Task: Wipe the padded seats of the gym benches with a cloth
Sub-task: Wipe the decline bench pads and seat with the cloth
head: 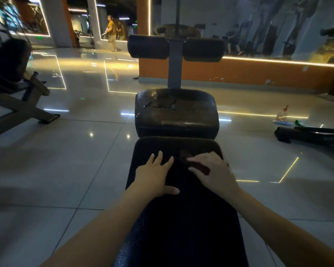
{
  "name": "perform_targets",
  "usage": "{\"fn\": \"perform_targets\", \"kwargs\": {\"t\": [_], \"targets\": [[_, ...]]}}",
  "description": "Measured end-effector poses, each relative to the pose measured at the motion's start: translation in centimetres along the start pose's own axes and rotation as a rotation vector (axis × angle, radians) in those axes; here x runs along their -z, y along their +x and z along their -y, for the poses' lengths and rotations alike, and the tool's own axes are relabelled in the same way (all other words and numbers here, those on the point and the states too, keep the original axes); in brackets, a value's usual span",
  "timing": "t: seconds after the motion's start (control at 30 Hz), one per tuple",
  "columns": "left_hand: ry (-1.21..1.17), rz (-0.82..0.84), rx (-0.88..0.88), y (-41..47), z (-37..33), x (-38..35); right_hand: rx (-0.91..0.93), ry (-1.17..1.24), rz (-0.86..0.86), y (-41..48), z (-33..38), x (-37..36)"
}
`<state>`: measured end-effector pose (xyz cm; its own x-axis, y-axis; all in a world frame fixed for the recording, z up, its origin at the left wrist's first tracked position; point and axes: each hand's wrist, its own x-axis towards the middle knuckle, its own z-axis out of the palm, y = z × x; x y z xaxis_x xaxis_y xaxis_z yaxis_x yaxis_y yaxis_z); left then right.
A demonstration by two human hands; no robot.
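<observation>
Through the head camera I see a glossy tiled floor (66,160) all round, and down the middle of it the long dark bench pad (181,218) running away from me. Beyond its far end sits the shorter seat pad (176,112), its cover cracked and peeling, with two foam rollers (148,46) on a grey post (174,68) behind it. Another bench (17,101) stands well off to the left, and a black frame (307,134) lies on the floor to the right. Both bare arms reach forward over the long pad, hands apart. The left hand (154,176) lies flat on the pad's left side, fingers straight and spread, thumb out, holding nothing. The right hand (212,174) is near the pad's right edge, fingers bent down over a dark red cloth (202,168), thumb tucked against it, pressing it onto the padding; only scraps of the cloth show past the fingers. A small spray bottle (281,114) stands on the floor far right, clear of the bench.
</observation>
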<state>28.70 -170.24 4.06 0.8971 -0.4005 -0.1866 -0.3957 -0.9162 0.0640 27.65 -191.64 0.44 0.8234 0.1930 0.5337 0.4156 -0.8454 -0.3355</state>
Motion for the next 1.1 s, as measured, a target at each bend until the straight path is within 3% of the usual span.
{"fn": "perform_targets", "kwargs": {"t": [0.13, 0.23, 0.4, 0.57, 0.7, 0.77, 0.9, 1.03, 1.1], "targets": [[0.018, 0.011, 0.003, 0.1, -0.1, 0.4, -0.177, -0.077, -0.169, 5.3, -2.1, -0.8], [0.029, 0.033, 0.008, 0.1, 0.0, 0.9, -0.259, -0.143, -0.17, 8.1, -2.9, -1.3], [0.047, 0.033, 0.025, 0.0, 0.2, 0.9, -0.168, -0.126, -0.095, 6.1, -1.8, -0.3], [0.038, 0.016, 0.023, -0.1, 0.2, 0.3, -0.064, 0.002, -0.057, -2.8, 0.6, 0.9], [0.062, 0.04, -0.017, -0.4, 0.6, 0.7, 0.083, 0.072, 0.072, -8.5, 2.0, 1.6], [0.063, 0.077, -0.035, -0.4, 0.9, 1.0, 0.081, 0.042, 0.044, -6.9, 0.9, 1.4], [0.056, 0.1, -0.044, 0.1, 0.9, 1.3, -0.181, -0.09, -0.19, 1.9, -2.3, 0.2], [0.046, 0.103, -0.045, 0.2, 1.0, 1.6, -0.255, -0.134, -0.183, 5.5, -2.3, -0.5], [0.046, 0.099, -0.049, 0.1, 1.1, 1.4, -0.191, -0.102, -0.125, 3.9, -1.5, -0.4]]}}
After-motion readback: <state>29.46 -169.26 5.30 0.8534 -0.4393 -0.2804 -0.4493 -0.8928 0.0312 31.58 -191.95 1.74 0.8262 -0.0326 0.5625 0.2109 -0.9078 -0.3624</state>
